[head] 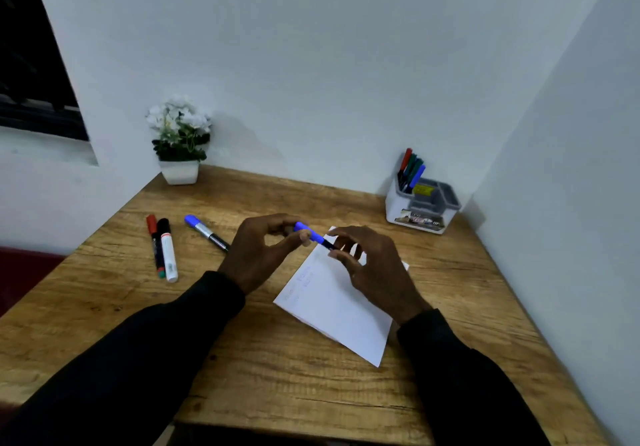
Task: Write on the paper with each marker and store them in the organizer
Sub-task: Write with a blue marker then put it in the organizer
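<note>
1. While the blue marker (313,236) is held in the air over the far corner of the paper (336,310), both hands grasp it: the left hand (263,248) pinches its blue cap end between thumb and fingers, and the right hand (374,272) closes its fingertips on the dark barrel end.
2. Whether the cap is coming off or going on cannot be told; faint lines of writing show on the paper, so either reading fits.
3. For either move, my advice is to keep cap and barrel on 1 straight line and push or pull along it without twisting sideways, so the tip is not bent or smeared on a finger.
4. If uncapping, the left hand should keep hold of the cap while the right takes a writing grip lower on the barrel, and the paper may need a steadying hand, since it lies loose and askew on the table (277,376).
5. If capping, press until the cap seats fully before carrying the marker to the organizer (393,208) at the far right corner, where several markers (410,168) already stand in the back-left compartment.
6. Left of the hands, 3 more lie on the table: a red-capped marker (151,224) touching a black-capped white marker (168,251), and a blue-capped silver marker (206,232) a little apart.
</note>
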